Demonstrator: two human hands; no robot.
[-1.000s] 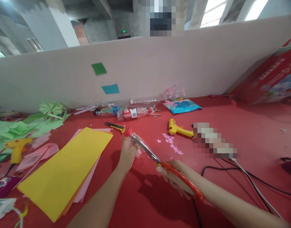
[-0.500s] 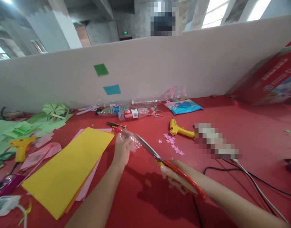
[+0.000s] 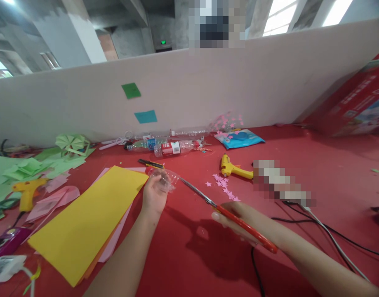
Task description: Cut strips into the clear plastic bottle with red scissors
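Note:
My left hand is closed around a clear plastic bottle piece, the cut top of a bottle with a red cap pointing left. In my right hand is a pair of scissors with red handles, its blades pointing left toward the bottle piece. The blade tips lie close to the cut rim; I cannot tell whether they touch it. Just beyond my left hand, a box cutter rests on the red table. Pink paper stars lie scattered past the scissors.
Yellow paper is stacked at left, beside green paper pieces and a glue gun. Plastic bottles line the white partition. Another yellow glue gun, a blue packet and cables occupy the right.
The scissors have drawn back slightly to the right and down, away from the bottle piece, and their blades look closer together. My left hand has shifted a little left and turned the piece.

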